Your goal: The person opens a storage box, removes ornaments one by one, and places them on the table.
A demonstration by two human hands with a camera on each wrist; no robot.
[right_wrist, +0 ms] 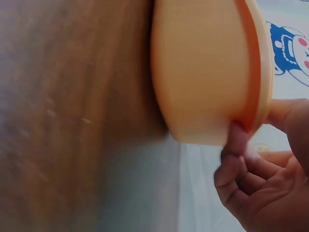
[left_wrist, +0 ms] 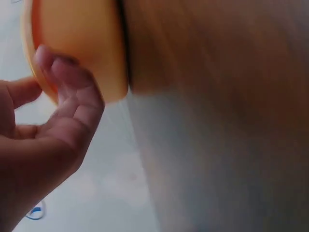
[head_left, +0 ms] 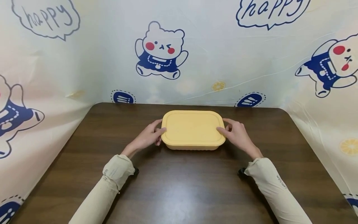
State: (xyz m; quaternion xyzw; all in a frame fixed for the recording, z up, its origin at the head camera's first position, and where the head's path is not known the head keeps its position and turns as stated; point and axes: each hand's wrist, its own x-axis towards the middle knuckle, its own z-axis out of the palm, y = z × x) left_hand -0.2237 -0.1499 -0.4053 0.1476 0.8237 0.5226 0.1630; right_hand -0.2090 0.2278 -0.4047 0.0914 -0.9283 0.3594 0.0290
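A yellow rectangular food container [head_left: 193, 128] with rounded corners and a matching lid stands near the far side of the table. At its left end my left hand [head_left: 147, 136] grips the rim, thumb on top of the lid. My right hand [head_left: 237, 133] holds the opposite end the same way. Seen from the left wrist, curled fingers [left_wrist: 77, 92] lie beneath the rim, against the container's smooth side wall [left_wrist: 91, 38]. The right wrist view has fingertips [right_wrist: 236, 137] tucked under the lid's overhanging edge. Whatever the container holds is hidden by the lid.
The dark brown wooden table [head_left: 179, 183] has rounded far corners. Behind it and along both sides hangs a pale curtain [head_left: 201, 56] printed with cartoon bears and lettering. Light sleeves cover both forearms, with a dark object at each wrist.
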